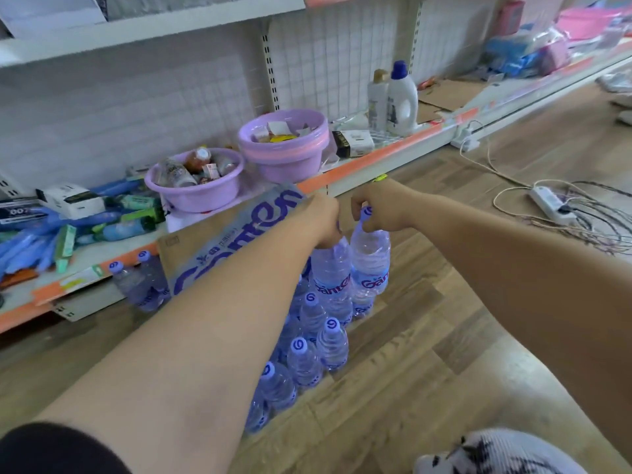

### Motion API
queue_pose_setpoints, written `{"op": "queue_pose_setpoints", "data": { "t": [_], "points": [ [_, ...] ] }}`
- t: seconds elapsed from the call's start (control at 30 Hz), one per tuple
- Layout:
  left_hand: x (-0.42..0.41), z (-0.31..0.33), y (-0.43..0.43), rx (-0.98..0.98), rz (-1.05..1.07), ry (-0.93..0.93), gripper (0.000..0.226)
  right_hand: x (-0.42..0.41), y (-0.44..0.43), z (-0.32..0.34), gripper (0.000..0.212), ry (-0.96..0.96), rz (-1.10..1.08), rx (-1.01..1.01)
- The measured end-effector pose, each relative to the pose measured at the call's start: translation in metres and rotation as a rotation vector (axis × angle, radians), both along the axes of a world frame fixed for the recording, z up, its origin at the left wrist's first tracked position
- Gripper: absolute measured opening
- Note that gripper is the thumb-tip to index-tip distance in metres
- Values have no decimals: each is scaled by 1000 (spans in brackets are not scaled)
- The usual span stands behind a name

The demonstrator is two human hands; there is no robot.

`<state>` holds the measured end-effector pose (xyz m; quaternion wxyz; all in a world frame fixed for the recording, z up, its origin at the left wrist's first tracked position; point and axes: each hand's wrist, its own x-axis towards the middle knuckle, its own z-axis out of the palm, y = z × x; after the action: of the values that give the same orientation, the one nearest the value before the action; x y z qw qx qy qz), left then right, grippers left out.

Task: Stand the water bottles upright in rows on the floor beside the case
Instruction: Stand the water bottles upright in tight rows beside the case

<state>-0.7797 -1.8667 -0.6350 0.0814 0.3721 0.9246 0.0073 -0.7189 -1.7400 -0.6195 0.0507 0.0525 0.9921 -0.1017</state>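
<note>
Clear bottles (333,343) — purple-blue caps (332,325); upright.

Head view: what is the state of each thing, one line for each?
left bottle: upright, held.
right bottle: upright, capped, held.
left hand: grips the left bottle's top.
right hand: pinches the right bottle's neck.
floor bottles: upright, capped, in rows.
detergent bottle: upright, capped.

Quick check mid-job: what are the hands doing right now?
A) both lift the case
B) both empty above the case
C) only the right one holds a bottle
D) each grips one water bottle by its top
D: the left hand grips the left bottle by its top, and the right hand grips the right bottle at its neck.
</note>
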Motion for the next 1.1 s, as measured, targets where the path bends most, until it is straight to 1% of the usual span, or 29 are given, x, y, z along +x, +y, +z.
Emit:
{"op": "queue_pose_setpoints", "data": {
  "t": [0.03, 0.07, 0.17, 0.3, 0.4, 0.53, 0.63, 0.7, 0.77, 0.93, 1.1],
  "points": [
    [3, -8, 6, -9, 0, -13, 16, 4, 5, -5, 25, -11, -14, -8],
    [5, -16, 13, -15, -8, -23, 19, 9, 10, -11, 25, -20, -25, -15],
    [8, -41, 28, -29, -29, -42, 20, 18, 22, -29, 25, -46, -30, -33],
    [14, -67, 42, -62, -38, -75, 40, 22, 35, -57, 27, -80, -42, -53],
    [12, -91, 48, -65, -35, -128, 34, 20, 41, -80, 29, -96, -20, -79],
    [11, -124, 51, -75, -41, -189, 38, 13, 48, -116, 29, -153, -5, -92],
    [13, -146, 50, -100, -17, -249, 31, 11, 50, -139, 31, -165, -5, -105],
    [14, -160, 50, -140, 13, -290, 21, 11, 50, -154, 32, -173, -2, -119],
    [15, -173, 49, -132, 47, -317, 15, 10, 51, -170, 34, -176, 4, -124],
    [21, -190, 54, -124, 60, -336, 16, 8, 57, -195, 33, -200, -13, -181],
    [22, -206, 55, -122, 95, -325, 19, 13, 56, -207, 31, -193, -19, -168]
  ]
}}
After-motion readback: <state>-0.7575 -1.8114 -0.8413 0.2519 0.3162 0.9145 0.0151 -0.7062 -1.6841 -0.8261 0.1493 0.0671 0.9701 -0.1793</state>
